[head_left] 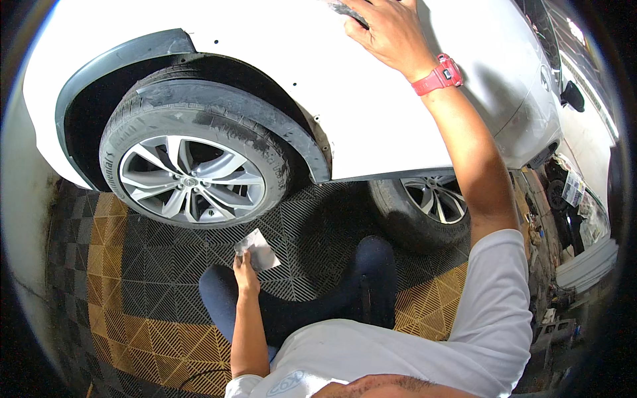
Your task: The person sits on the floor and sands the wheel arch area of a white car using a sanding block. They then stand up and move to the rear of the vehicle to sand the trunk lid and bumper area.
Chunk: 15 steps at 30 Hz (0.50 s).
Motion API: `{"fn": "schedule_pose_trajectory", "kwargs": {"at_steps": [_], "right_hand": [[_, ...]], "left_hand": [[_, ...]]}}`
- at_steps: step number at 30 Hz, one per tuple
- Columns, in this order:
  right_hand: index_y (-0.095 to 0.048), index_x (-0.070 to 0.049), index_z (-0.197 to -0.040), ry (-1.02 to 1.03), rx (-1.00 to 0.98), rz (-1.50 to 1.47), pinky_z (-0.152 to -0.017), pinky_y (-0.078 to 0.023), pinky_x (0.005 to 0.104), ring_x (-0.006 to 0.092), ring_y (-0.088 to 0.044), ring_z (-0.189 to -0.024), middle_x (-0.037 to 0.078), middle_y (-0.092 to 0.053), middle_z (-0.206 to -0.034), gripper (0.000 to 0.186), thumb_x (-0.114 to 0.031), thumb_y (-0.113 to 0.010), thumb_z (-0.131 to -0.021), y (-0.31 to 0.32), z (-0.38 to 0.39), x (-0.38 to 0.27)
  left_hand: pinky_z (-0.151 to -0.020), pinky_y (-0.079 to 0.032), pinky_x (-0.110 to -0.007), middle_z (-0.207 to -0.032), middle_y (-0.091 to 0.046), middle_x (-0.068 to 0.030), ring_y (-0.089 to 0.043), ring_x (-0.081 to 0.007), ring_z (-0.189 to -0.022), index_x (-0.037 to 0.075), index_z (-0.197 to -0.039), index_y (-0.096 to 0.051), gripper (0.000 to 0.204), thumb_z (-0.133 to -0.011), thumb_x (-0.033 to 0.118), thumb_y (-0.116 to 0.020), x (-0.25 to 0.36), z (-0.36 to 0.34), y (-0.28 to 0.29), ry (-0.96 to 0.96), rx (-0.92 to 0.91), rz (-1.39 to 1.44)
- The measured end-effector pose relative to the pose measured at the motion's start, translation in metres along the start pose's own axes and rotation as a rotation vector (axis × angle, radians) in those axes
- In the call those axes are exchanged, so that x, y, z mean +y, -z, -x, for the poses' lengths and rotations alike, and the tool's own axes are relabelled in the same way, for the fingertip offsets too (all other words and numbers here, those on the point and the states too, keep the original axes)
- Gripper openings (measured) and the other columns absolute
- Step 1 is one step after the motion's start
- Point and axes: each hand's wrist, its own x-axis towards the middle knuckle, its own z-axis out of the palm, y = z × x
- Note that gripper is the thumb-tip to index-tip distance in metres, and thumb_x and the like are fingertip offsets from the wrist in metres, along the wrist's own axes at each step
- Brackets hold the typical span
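At the top, my right hand [388, 41] presses a dark grey, smudged item [346, 9] against the white car's panel [265, 30], its fingers curled over it; the item is partly cut off by the frame edge. A red watch [438, 76] circles that wrist. Low in the middle, my left hand [244, 268] grips a small, flat, silvery-grey sheet [264, 252] by one corner, near my bent leg. Behind it is the wheel [191, 186], with a loose-looking dark arch trim [265, 113] over the tyre and small holes along the panel.
A loose wheel with tyre [405, 225] lies under the body on the right. Black and yellow grid tiles [149, 292] cover the floor. A wall [30, 232] stands at the left. Assorted items and a grey block [557, 331] line the right side, near the car's side mirror [572, 96].
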Motion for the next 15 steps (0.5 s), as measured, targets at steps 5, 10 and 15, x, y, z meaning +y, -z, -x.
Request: {"fn": "schedule_pose_trajectory", "kwargs": {"at_steps": [5, 10, 15], "right_hand": [[-0.068, -0.022, -0.129, -0.001, -0.046, 0.041, -0.105, -0.03, 0.0563, 0.0198, -0.055, -0.131, 0.002, -0.063, -0.135, 0.04, -0.025, -0.06, -0.089, 0.009, 0.004, 0.004], [-0.068, -0.022, -0.129, -0.018, 0.006, 0.002, -0.105, -0.03, 0.0559, 0.0201, -0.056, -0.13, 0.002, -0.063, -0.135, 0.041, -0.025, -0.061, -0.089, 0.004, -0.01, -0.002], [-0.068, -0.021, -0.129, 0.01, -0.012, 0.013, -0.106, -0.03, 0.0551, 0.0209, -0.055, -0.131, 0.004, -0.063, -0.134, 0.04, -0.025, -0.061, -0.089, -0.001, -0.002, -0.004]], "left_hand": [[-0.108, -0.043, -0.04, -0.134, -0.061, -0.0132, -0.058, -0.026, -0.123, -0.003, -0.142, -0.051, 0.046, -0.105, 0.023, -0.059, 0.008, 0.009, -0.01, -0.012, 0.076, -0.021], [-0.11, -0.042, -0.038, -0.139, -0.059, -0.0158, -0.056, -0.0262, -0.126, -0.006, -0.146, -0.046, 0.055, -0.104, 0.027, -0.062, -0.004, -0.002, 0.003, -0.031, 0.01, -0.002], [-0.112, -0.04, -0.038, -0.14, -0.058, -0.016, -0.056, -0.0254, -0.127, -0.007, -0.145, -0.046, 0.054, -0.105, 0.026, -0.061, -0.002, -0.001, 0.001, -0.043, 0.025, -0.035]]}}
